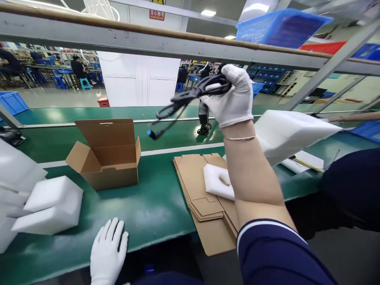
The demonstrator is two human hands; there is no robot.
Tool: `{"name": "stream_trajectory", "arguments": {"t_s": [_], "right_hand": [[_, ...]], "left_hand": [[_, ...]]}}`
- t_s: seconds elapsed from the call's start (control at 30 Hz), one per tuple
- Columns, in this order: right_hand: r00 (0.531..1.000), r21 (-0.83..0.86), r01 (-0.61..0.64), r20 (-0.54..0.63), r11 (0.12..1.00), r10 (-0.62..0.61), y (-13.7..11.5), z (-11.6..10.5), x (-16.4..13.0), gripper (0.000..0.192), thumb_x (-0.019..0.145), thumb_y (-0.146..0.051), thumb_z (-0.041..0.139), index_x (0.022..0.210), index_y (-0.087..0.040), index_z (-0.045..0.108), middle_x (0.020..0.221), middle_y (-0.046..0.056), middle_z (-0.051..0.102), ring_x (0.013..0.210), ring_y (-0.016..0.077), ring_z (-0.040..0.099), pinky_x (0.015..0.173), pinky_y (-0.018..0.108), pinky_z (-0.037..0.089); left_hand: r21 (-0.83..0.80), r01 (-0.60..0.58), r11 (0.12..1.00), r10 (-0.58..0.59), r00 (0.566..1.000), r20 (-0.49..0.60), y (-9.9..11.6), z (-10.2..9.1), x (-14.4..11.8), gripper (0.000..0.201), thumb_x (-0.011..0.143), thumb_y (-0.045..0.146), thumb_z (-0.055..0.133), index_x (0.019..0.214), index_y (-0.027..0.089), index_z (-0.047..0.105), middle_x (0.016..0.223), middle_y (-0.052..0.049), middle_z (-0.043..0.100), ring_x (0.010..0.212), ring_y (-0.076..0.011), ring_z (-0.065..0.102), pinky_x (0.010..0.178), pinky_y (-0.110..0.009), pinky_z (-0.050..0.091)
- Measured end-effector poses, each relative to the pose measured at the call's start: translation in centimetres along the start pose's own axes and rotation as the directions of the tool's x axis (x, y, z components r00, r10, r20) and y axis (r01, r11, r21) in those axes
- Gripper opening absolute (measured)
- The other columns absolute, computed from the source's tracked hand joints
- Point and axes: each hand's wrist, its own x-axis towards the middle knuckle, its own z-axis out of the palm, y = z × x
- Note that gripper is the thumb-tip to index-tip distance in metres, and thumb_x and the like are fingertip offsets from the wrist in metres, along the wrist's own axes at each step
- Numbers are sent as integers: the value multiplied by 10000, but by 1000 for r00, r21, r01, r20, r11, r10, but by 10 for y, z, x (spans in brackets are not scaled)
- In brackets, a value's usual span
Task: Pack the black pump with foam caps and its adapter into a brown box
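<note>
My right hand (234, 95), in a white glove, is raised above the bench and closed round a bundled black cable (192, 95). One end of the cable hangs to the left and carries a plug with a blue tip. My left hand (108, 249), gloved too, lies flat at the front edge of the green bench with nothing in it. Beyond it stands an open cardboard box (111, 170) with its lid up. Under my right forearm are flat cardboard blanks (208, 221), topped by a white foam piece (213, 180) with a hole.
White foam blocks (63, 202) sit at the left. A larger foam block (287, 130) is on the right, near a person's dark cap or sleeve (353, 186). A black adapter (203, 114) is farther back. A shelf rail (178, 39) crosses overhead, bearing a blue basket (276, 29).
</note>
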Motion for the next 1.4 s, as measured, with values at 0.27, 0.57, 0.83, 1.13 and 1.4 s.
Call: {"name": "stream_trajectory", "arguments": {"t_s": [0.27,0.57,0.83,1.13,1.4], "right_hand": [[968,133,-252,37,959,249,15,34,-130,615,685,-406,1017,579,-179,455,648,-39,504,659,115,535,1070,521,626],[959,76,-283,6,956,283,58,14,-200,605,764,-419,990,583,-175,466,709,-6,545,751,150,612,1136,564,605],[949,-88,221,250,971,-194,102,72,-266,404,877,-131,779,679,-201,434,713,-7,494,962,170,655,1124,536,631],[837,-254,391,497,885,-228,104,73,-318,117,1012,-323,645,1051,-221,607,948,74,658,1119,266,701,1030,521,649],[897,-671,199,419,714,143,109,30,-373,462,1082,-285,566,1533,-185,579,1563,199,597,1555,321,496,1284,579,465]], "left_hand": [[-40,-8,999,8,1000,4,1,-6,3,303,1094,250,541,1244,78,741,1304,-218,751,1206,-430,678,1021,-568,519],[-44,-20,999,20,1000,2,3,-12,7,265,1085,214,569,1250,66,715,1296,-238,739,1198,-443,676,1004,-579,532],[-46,-18,999,20,999,48,-1,-13,7,303,1095,261,545,1313,89,667,1323,-237,717,1227,-457,666,1013,-605,536],[-348,-147,926,201,972,124,65,-18,57,550,1016,335,611,1519,124,546,1603,-263,502,1433,-402,542,1099,-541,565],[-403,-300,864,344,938,40,98,20,99,514,986,237,650,1500,232,637,1569,-218,578,1453,-422,537,1178,-627,457]]}}
